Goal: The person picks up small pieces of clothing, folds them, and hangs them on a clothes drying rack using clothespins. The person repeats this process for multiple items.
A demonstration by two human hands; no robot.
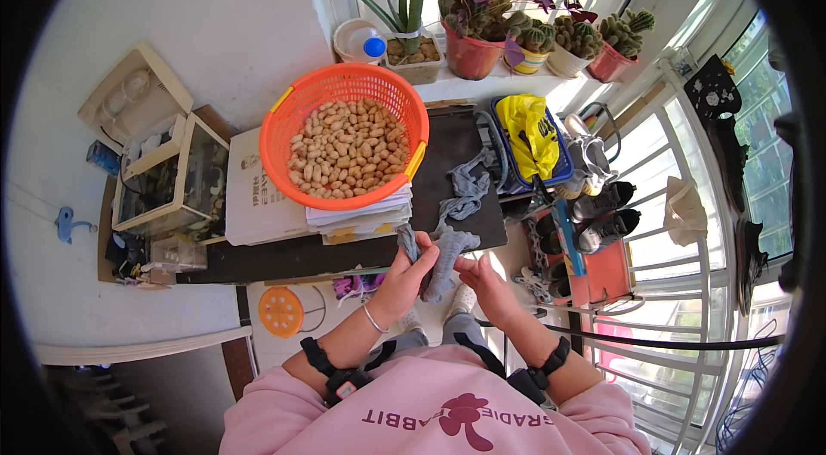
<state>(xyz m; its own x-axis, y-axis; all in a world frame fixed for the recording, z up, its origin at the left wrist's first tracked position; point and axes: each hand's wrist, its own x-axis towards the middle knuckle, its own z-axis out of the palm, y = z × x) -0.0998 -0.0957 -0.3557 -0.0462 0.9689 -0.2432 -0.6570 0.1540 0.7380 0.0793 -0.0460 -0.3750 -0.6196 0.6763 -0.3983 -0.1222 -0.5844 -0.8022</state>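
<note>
A grey cloth, bunched and twisted, hangs between the two hands in front of the dark table's near edge. My left hand grips one part of it between thumb and fingers. On the other side, my right hand has its fingertips close to the cloth's edge; whether they pinch it is hard to tell. More crumpled grey fabric lies on the table beyond the hands. An orange plastic basket of unshelled peanuts rests on a stack of papers and a white box.
A glass tank stands at the left. Potted cacti and an aloe line the windowsill. At the right are a blue basket with a yellow bag, and shoes on a rack. An orange stool is below the table.
</note>
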